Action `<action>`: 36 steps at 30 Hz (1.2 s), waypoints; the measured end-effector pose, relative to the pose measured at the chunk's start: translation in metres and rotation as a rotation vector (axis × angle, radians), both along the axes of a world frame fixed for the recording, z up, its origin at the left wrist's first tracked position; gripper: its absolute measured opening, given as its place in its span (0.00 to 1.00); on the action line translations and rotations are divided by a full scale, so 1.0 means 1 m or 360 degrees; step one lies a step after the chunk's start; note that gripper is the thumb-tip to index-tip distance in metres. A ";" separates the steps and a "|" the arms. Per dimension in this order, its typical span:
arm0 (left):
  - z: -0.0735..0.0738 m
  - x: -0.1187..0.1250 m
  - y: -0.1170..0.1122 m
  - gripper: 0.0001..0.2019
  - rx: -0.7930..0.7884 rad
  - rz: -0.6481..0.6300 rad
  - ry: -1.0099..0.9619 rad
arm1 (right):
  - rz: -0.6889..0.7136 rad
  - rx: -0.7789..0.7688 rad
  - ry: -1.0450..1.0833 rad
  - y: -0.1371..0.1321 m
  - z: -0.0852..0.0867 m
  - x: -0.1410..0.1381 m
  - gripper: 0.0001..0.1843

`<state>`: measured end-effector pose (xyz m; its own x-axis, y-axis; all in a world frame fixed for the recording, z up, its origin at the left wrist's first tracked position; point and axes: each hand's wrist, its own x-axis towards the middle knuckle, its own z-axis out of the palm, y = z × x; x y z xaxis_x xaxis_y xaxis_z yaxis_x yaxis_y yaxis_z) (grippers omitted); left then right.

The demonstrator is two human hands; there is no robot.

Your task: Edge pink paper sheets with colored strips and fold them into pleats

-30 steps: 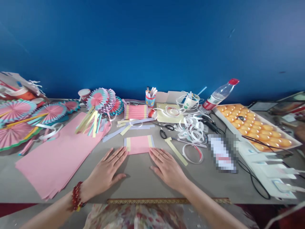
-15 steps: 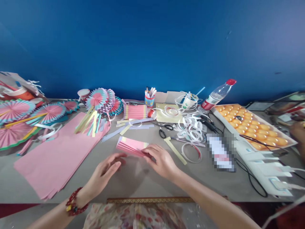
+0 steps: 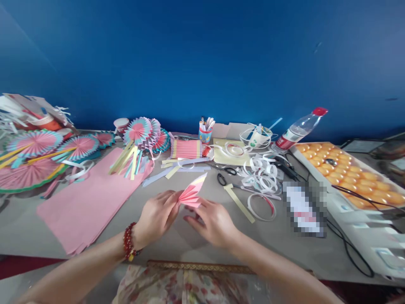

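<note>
A small pleated strip of pink paper (image 3: 191, 193), edged in pale yellow, is held above the table and fans out at its upper end. My left hand (image 3: 157, 216) is closed around its left, gathered end. My right hand (image 3: 217, 222) has its fingers curled at the paper's lower right edge, with the thumb underneath and a little apart. Part of the paper is hidden behind my fingers. Beyond it lie black-handled scissors (image 3: 225, 176) and a pale yellow paper strip (image 3: 239, 203).
Large pink sheets (image 3: 88, 196) are stacked at left, near finished paper rosettes (image 3: 77, 147). White paper curls (image 3: 264, 174) and a tape roll (image 3: 261, 207) lie right of centre. Further right are a tilted bottle (image 3: 297, 131), a tray of orange domes (image 3: 351, 171) and a power strip (image 3: 363, 230).
My left hand has moved right and taken hold of the pleated paper, which was in my right hand alone. The paper has turned upward and spread into a fan. The view has shifted slightly left.
</note>
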<state>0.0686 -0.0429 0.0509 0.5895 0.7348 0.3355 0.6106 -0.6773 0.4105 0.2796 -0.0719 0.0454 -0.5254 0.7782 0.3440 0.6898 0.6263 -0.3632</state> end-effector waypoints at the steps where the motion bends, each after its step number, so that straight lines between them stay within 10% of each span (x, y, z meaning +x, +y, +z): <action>1: 0.000 -0.002 0.004 0.16 0.0086 0.0031 0.0109 | 0.0002 0.0077 0.0012 -0.002 0.003 0.006 0.07; 7: -0.005 0.005 0.017 0.13 0.0449 0.0008 0.0547 | -0.0142 0.0729 -0.0159 0.000 0.024 0.024 0.20; 26: -0.020 -0.008 0.019 0.11 0.0833 0.0046 0.0400 | -0.0069 0.0593 -0.0350 0.021 -0.009 0.039 0.11; 36: -0.050 -0.022 0.009 0.08 0.0440 -0.0200 0.0728 | 0.0117 0.0460 -0.0492 0.007 -0.042 0.042 0.10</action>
<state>0.0463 -0.0336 0.0010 0.7979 0.5703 0.1951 0.5927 -0.8014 -0.0812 0.3215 -0.0648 0.0035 -0.6882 0.6297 0.3603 0.6886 0.7233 0.0512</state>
